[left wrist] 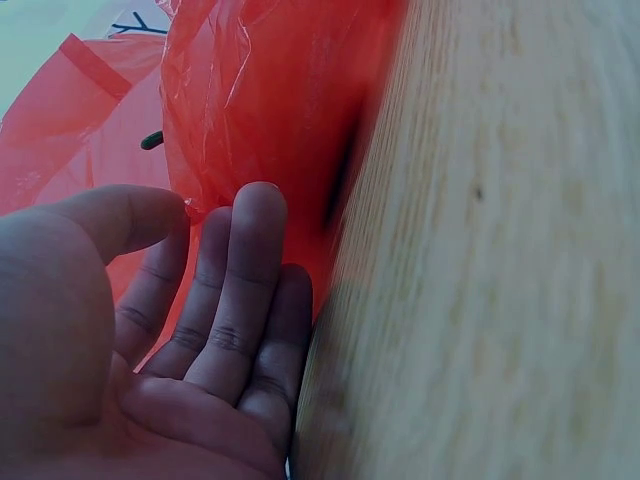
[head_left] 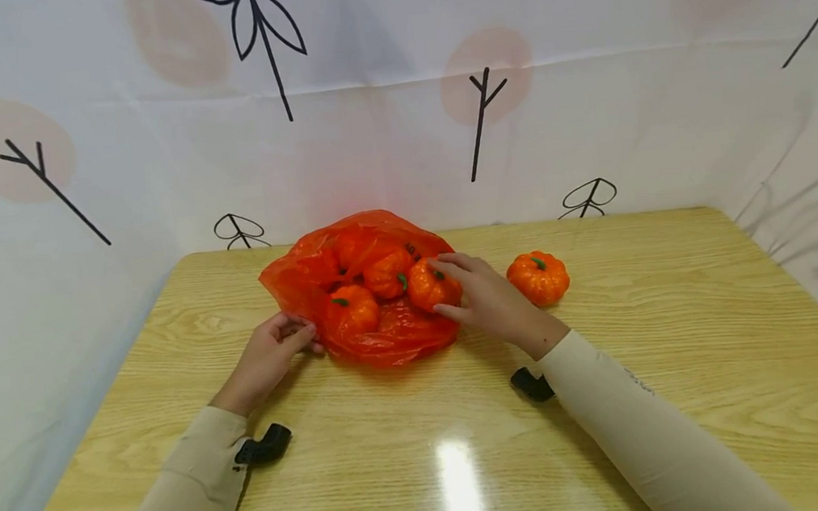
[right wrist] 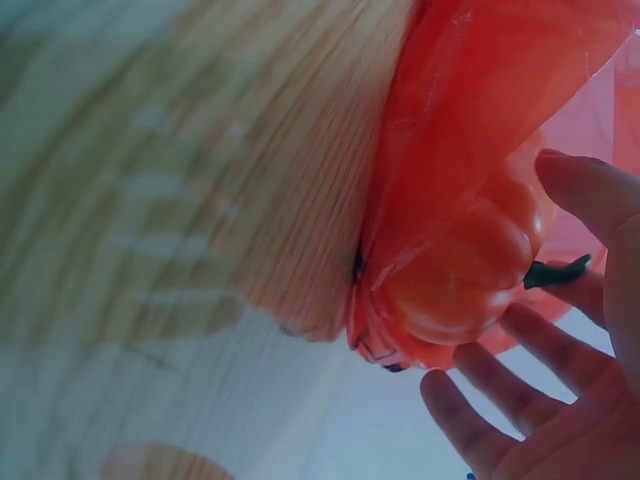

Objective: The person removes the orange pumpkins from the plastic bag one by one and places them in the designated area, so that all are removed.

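A red translucent plastic bag (head_left: 394, 339) lies with its mouth toward me, several small orange pumpkins with green stems inside it. At its left edge my left hand (head_left: 280, 354) pinches the plastic between thumb and index finger (left wrist: 150, 290), the other fingers extended. On the other side, my right hand (head_left: 489, 301) reaches to the rightmost bagged pumpkin (head_left: 430, 288). Its thumb and fingers are spread around that pumpkin (right wrist: 465, 265), loosely and fairly straight. Another pumpkin (head_left: 538, 279) sits outside the bag, on the table to the right of my right hand.
The light wood table (head_left: 369, 470) runs back to a white cloth backdrop (head_left: 385, 144) with plant drawings. Black curved pieces (head_left: 265, 445) stick out from both sleeve cuffs above the tabletop.
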`<state>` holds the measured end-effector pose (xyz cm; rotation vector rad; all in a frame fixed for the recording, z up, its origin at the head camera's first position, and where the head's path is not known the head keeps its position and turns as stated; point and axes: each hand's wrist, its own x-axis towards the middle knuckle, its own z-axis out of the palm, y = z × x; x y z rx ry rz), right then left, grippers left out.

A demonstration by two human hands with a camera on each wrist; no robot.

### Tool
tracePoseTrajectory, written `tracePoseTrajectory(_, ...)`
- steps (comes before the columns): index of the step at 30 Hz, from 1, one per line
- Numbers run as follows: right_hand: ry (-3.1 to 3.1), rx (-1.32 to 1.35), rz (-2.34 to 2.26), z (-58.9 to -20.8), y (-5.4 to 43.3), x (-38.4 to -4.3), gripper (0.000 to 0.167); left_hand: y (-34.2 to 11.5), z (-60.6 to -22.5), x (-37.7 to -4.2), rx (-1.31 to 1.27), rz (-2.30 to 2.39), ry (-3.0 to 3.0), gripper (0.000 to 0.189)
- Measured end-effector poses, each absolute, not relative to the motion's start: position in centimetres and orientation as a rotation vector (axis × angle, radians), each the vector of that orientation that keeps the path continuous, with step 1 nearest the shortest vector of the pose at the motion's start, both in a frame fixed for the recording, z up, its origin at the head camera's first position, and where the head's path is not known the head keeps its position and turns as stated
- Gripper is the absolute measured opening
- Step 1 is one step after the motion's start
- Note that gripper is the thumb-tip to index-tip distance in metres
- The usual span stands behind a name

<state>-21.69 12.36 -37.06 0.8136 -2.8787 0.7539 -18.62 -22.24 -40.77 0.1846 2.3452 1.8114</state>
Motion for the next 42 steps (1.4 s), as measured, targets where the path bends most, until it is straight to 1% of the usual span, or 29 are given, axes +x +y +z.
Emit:
tracePoseTrajectory(5, -2.907, 0.827, 0.730, -37.22, 12.24, -21.75, 0.066, -22.28, -40.82, -18.53, 0.188, 1.814, 2.346, 0.028)
tracePoseTrajectory(25, -2.925, 0.855, 0.762, -37.49, 12.47, -21.55, 0.065, -22.35, -40.96, -18.66, 0.200, 1.803, 2.374, 0.027)
tracePoseTrajectory(34, -2.894, 0.915, 0.738, -37.44, 12.40, -21.46, 0.063, -22.43, -40.91, -18.69, 0.199, 1.799, 2.378, 0.029)
tracePoseTrajectory(42, -2.863, 0.889, 0.693, -37.57, 12.44, -21.02, 0.063, -22.34, -40.92, -18.54, 0.200, 1.817, 2.361, 0.027)
